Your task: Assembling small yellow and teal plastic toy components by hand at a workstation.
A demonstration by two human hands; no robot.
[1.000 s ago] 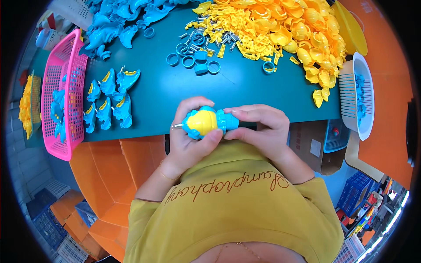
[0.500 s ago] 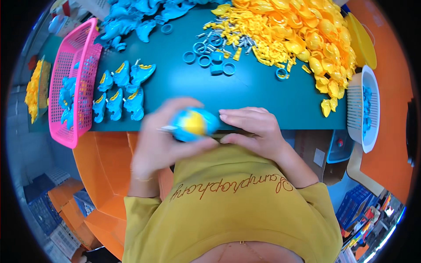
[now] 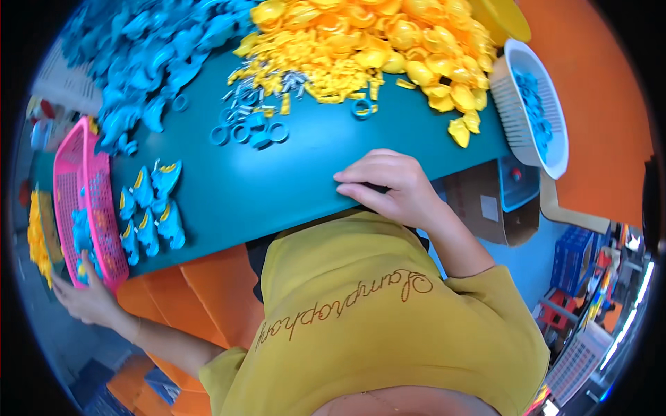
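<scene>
Just at the pink basket (image 3: 102, 187) is the left hand (image 3: 89, 299), grip hard to tell; right of it, the narrow right hand (image 3: 392, 182).

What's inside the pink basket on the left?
Blue molded pieces show inside the pink basket, near the left hand. Whatever lies beneath those pieces is covered, and the hand's fingers hide part of the near end.

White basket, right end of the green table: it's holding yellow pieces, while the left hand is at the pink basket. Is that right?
Not quite: the pieces in the white basket are blue, as the head view shows. It is by the right end of the green table, and the left hand is at the pink basket.
</scene>
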